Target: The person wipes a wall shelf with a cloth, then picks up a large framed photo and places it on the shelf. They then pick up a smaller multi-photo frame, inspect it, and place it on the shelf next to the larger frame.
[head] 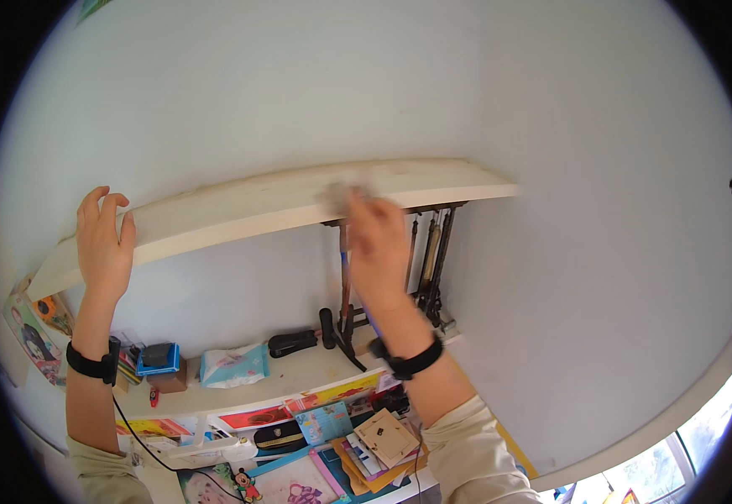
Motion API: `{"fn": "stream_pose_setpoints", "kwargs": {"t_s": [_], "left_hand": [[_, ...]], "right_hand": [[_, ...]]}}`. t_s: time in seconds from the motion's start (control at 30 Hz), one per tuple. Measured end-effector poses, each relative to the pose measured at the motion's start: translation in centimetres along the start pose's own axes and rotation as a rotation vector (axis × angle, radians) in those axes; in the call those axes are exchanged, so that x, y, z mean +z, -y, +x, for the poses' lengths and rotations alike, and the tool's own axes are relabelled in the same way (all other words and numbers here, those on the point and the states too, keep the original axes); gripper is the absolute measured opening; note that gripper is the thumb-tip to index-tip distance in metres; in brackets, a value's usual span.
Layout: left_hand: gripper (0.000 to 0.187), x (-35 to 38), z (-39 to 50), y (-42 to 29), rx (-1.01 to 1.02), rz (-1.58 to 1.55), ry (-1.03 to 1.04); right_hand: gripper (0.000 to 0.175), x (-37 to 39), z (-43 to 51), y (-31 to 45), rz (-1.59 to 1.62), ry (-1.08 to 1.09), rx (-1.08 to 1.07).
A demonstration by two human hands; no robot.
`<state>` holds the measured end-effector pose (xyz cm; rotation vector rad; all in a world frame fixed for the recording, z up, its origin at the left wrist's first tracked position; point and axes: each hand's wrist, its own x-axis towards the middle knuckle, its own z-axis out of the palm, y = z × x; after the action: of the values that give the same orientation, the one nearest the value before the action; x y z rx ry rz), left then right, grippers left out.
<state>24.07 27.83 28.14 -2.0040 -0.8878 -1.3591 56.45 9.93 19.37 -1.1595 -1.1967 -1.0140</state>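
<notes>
My right hand is raised at the front edge of the white upper shelf, its fingers pinched on a small greyish thing, perhaps a cloth, blurred by motion over the shelf top. Further left, my left hand rests by the same shelf with bent, spread fingers and nothing in it. Both wrists wear black bands. Below the upper shelf, behind my right forearm, a dark brush stand with hanging brushes is partly hidden.
The lower shelf holds a blue and white soft pack, a black stapler and a blue box. Further down lie papers, a dark cap and a wooden square panel. A window is at the lower right.
</notes>
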Motion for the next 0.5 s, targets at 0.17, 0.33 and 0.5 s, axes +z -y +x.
{"fn": "stream_pose_setpoints", "kwargs": {"t_s": [0.17, 0.33, 0.5], "left_hand": [[0.016, 0.1, 0.1, -0.4, -0.008, 0.005, 0.013], [0.015, 0.3, 0.1, -0.4, -0.039, 0.006, 0.025], [0.016, 0.4, 0.0, 0.0, -0.008, 0.013, 0.031]], "right_hand": [[0.028, -9.6, 3.9, -10.9, -0.003, -0.253, 0.503], [0.022, -7.4, 4.1, -7.9, -0.363, -0.189, 0.063], [0.024, -7.0, 2.5, -7.6, -0.115, 0.016, 0.074]]}}
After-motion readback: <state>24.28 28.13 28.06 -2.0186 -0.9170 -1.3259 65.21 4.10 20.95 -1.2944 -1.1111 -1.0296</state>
